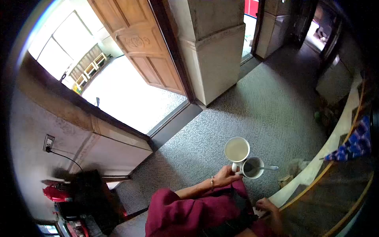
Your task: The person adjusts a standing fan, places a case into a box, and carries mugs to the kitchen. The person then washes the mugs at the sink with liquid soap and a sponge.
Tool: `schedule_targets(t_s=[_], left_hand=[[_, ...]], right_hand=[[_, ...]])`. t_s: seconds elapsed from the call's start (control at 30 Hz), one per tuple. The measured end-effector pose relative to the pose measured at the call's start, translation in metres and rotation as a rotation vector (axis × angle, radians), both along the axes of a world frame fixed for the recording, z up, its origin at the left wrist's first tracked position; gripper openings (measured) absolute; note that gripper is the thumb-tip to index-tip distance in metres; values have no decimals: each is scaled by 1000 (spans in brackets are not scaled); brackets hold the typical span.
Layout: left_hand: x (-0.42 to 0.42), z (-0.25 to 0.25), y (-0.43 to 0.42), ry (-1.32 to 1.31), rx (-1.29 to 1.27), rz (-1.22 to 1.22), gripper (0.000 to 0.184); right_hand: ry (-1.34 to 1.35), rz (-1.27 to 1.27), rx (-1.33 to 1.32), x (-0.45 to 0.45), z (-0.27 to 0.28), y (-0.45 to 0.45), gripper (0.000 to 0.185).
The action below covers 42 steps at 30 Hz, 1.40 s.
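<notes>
My left hand (225,176), with a bracelet at the wrist, is closed around the handles of two white mugs in front of my body. The farther mug (237,149) looks pale inside; I cannot tell whether liquid fills it. Right beside it, the nearer mug (252,168) is darker inside. A metal spoon (268,168) rests in that nearer mug, its handle sticking out over the rim to the right. Low by my maroon clothing, my right hand (267,205) hangs with loosely bent fingers and nothing visible in them.
A wooden door (138,43) stands open to a bright room at left. A wall pillar (217,59) separates it from a corridor. Stairs with a yellow-edged border (316,179) and a blue checked umbrella (353,140) are at right. A cord hangs from a wall outlet (48,143).
</notes>
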State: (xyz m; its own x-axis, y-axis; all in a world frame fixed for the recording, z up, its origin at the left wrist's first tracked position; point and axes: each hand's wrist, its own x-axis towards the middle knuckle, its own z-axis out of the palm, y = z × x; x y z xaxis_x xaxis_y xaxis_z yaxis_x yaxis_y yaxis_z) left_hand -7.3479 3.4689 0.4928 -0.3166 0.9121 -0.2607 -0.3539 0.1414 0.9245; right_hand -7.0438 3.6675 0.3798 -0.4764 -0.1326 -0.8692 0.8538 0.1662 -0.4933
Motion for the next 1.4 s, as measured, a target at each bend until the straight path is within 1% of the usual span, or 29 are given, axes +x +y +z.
schedule_targets(t_s=[0.03,0.1,0.17,0.23,0.27,0.3,0.37,0.4,0.43,0.5,0.53,0.57,0.63,0.67,0.7,0.77,0.8,0.87,0.97,1.03,1.13,1.17,1.2,1.3,1.33,1.37,1.4], left_hand=[[-7,0,14,1,1,19,17],[-26,5,67,-18,40,-5,16],[-29,9,103,-28,68,23,14],[-52,10,147,16,-39,-34,10],[-55,16,159,23,29,1,9],[-57,5,179,19,158,111,9],[-81,-2,204,171,58,-29,9],[-92,-3,216,185,112,-41,8],[-104,-6,229,183,115,-59,8],[-122,-17,260,95,139,-2,10],[-135,-33,278,62,107,-33,13],[-155,-24,294,106,68,-105,17],[-189,5,323,79,89,-95,19],[-209,17,341,58,-57,-193,19],[-219,4,362,125,45,-162,18],[-251,28,396,80,27,-164,18],[-264,24,409,65,-22,-187,17],[-295,28,438,38,-19,-239,16],[-328,35,482,4,22,-235,15],[-351,16,513,201,65,-248,15],[-373,3,559,179,61,-221,15],[-380,7,576,151,54,-200,15],[-385,9,595,162,118,-152,15],[-415,16,652,249,134,-188,15],[-426,9,671,212,85,-207,16],[-433,11,695,224,95,-202,16],[-438,12,716,155,134,-159,16]], right_hand=[[-93,-46,-51,3,-5,13,16],[-175,-114,-52,4,-5,51,16],[-211,-156,-34,4,-5,82,16],[-230,-169,-28,-8,-3,120,16],[-236,-169,-23,-13,-4,133,16],[-242,-173,-21,-24,-7,148,16],[-239,-175,-18,-43,-12,175,16],[-236,-179,-13,-53,-14,186,16],[-230,-190,-8,-64,-16,196,16],[-205,-223,15,-90,-19,218,16],[-185,-237,33,-109,-21,231,16],[-172,-269,52,-124,-21,242,16],[-128,-327,98,-153,-17,264,16],[-116,-366,120,-165,-12,276,16],[-99,-399,141,-176,-7,287,16],[-69,-474,170,-198,5,305,16],[-52,-506,186,-207,8,313,16],[-40,-575,199,-228,11,329,16],[-42,-633,203,-262,1,356,16],[-50,-651,192,-287,-12,373,16],[-71,-652,165,-320,-31,403,16],[-78,-647,155,-330,-37,416,16],[-84,-641,143,-341,-43,429,16],[-95,-611,122,-374,-61,482,16],[-93,-598,118,-386,-65,505,16],[-90,-587,119,-398,-67,528,16],[-86,-574,124,-408,-69,551,16]])
